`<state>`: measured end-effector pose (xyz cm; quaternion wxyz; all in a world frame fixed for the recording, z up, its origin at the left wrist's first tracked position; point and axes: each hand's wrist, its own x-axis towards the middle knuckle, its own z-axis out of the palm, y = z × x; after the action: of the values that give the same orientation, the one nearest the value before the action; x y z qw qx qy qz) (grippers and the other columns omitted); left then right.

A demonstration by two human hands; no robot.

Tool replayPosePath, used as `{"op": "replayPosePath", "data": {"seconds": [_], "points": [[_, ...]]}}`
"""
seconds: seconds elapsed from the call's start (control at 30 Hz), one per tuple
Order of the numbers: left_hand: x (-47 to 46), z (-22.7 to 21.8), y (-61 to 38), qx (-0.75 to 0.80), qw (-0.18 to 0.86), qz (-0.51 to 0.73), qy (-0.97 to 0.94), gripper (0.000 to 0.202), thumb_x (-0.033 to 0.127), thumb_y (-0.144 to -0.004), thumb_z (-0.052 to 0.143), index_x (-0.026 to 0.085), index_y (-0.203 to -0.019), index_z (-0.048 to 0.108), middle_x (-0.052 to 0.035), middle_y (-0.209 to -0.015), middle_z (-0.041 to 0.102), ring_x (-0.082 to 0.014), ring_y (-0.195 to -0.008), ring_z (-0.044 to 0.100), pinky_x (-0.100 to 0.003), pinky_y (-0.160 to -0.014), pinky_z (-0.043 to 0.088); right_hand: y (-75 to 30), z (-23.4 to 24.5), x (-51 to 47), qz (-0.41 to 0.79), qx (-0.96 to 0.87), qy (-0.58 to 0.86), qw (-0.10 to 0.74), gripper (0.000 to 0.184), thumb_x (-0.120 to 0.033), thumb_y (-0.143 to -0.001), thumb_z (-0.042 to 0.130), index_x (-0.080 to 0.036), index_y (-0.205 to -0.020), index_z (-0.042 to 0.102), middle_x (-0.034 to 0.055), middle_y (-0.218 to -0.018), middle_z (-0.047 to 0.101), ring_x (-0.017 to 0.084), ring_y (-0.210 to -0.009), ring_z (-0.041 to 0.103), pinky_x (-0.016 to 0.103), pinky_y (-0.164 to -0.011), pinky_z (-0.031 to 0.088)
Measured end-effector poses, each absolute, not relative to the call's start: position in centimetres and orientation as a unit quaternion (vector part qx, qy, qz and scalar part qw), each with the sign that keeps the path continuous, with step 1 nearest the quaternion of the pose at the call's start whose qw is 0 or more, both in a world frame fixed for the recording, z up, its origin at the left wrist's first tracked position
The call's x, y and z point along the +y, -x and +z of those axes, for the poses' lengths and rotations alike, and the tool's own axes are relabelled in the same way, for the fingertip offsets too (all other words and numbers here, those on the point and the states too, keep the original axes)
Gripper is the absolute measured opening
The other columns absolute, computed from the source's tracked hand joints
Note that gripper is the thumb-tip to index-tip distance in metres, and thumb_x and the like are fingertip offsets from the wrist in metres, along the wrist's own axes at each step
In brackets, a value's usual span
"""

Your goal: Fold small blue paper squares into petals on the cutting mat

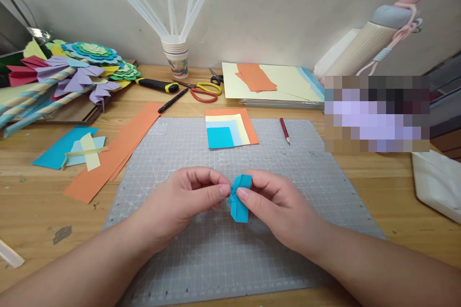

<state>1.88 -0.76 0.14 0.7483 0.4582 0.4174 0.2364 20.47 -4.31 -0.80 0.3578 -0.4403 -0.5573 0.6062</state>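
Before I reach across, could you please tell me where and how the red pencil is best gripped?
Pinch the red pencil mid-barrel from above, probably with the right hand, the nearer one: the slim barrel lies flat on the grey mat, both long sides exposed, its sharpened tip pointing towards you.

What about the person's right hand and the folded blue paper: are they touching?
Touching. The head view shows it: the right hand lays its thumb over the folded blue paper, with no gap between.
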Motion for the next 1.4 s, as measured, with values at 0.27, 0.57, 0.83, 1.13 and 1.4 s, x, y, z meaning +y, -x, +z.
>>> {"op": "replayPosePath", "data": {"seconds": [0.27, 0.57, 0.83, 1.13, 1.4], "points": [[-0.77, 0.23, -1.82, 0.433, 0.725, 0.225, -0.485, 0.019, 0.035, -0.078, 0.070, 0.019, -0.069, 0.065, 0.0052, -0.060, 0.053, -0.0102, -0.059, 0.042, -0.025, -0.060, 0.033, -20.50, -0.76, -4.20, 0.608, -0.561, 0.440, 0.349, 0.026, -0.029, -0.091, 0.050, -0.019, -0.067, 0.047, -0.0037, -0.063, 0.044, 0.010, -0.059, 0.039, 0.024, -0.054, 0.033], [-1.20, 0.53, -2.11, 0.448, 0.697, 0.228, -0.512, 0.021, 0.031, -0.079, 0.065, 0.017, -0.066, 0.057, 0.0025, -0.066, 0.055, -0.0118, -0.064, 0.044, -0.026, -0.062, 0.034, -20.57, -0.74, -4.46, 0.579, -0.602, 0.448, 0.320, 0.024, -0.029, -0.090, 0.051, -0.020, -0.068, 0.048, -0.0031, -0.064, 0.045, 0.012, -0.060, 0.041, 0.025, -0.056, 0.035], [-1.47, 0.57, -2.54, 0.415, 0.697, 0.248, -0.530, 0.016, 0.030, -0.085, 0.055, 0.019, -0.073, 0.053, 0.0046, -0.065, 0.046, -0.0113, -0.062, 0.040, -0.025, -0.059, 0.032, -20.35, -0.31, -4.05, 0.649, -0.535, 0.416, 0.347, 0.019, -0.024, -0.088, 0.051, -0.018, -0.070, 0.053, -0.0020, -0.066, 0.053, 0.011, -0.061, 0.047, 0.024, -0.058, 0.039], [-1.48, 0.59, -2.18, 0.392, 0.650, 0.216, -0.614, 0.029, 0.032, -0.092, 0.045, 0.020, -0.065, 0.044, 0.0047, -0.064, 0.038, -0.0127, -0.062, 0.035, -0.026, -0.059, 0.030, -20.22, -0.30, -3.80, 0.707, -0.491, 0.383, 0.334, 0.020, -0.022, -0.086, 0.053, -0.018, -0.066, 0.054, -0.0033, -0.060, 0.053, 0.010, -0.057, 0.048, 0.023, -0.057, 0.041], [-1.73, 0.75, -2.23, 0.395, 0.634, 0.216, -0.629, 0.026, 0.032, -0.089, 0.046, 0.020, -0.067, 0.049, 0.0021, -0.065, 0.049, -0.0142, -0.064, 0.043, -0.028, -0.061, 0.035, -20.22, -0.17, -3.89, 0.712, -0.488, 0.387, 0.324, 0.022, -0.025, -0.086, 0.055, -0.018, -0.065, 0.052, -0.0032, -0.060, 0.052, 0.010, -0.057, 0.048, 0.024, -0.057, 0.040]]}}
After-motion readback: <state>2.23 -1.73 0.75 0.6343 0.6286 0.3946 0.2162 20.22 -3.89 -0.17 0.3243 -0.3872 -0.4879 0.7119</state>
